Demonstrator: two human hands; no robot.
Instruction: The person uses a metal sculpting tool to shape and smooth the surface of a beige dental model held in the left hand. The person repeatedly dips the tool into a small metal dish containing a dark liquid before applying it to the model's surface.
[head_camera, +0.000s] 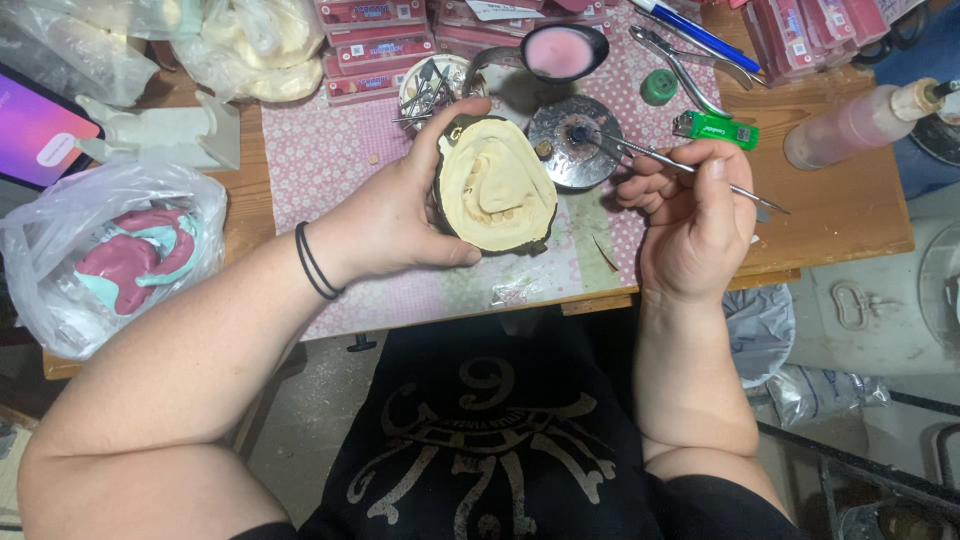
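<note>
Forearms come up from 6 o'clock, one black hair tie doubled on the left wrist (318, 262). Left hand (395, 215) is wrapped around one cream plaster dental cast (497, 185) in a dark rim, thumb over the top edge, fingers under the lower edge. Cast's open face looks up at the camera; long axis runs roughly 11 to 5 o'clock, narrow end toward 11. It hangs just above the pink dotted mat (330, 150), mid-bench. Right hand (695, 215) sits at 3 o'clock of the cast, apart from it, pinching one thin metal probe (680, 168) between thumb and fingers; shaft runs 10 to 4 o'clock, tip over one round metal dish (575, 142). Farther out: one green lighter (715, 129), one green cap (658, 87), one pair of pliers (690, 65), one blue pen (695, 32), one bowl of pink paste (558, 52), one pink squeeze bottle (860, 125) at 2 o'clock. One clear bag (110, 255) with pink and teal lumps sits at 9 o'clock.
</note>
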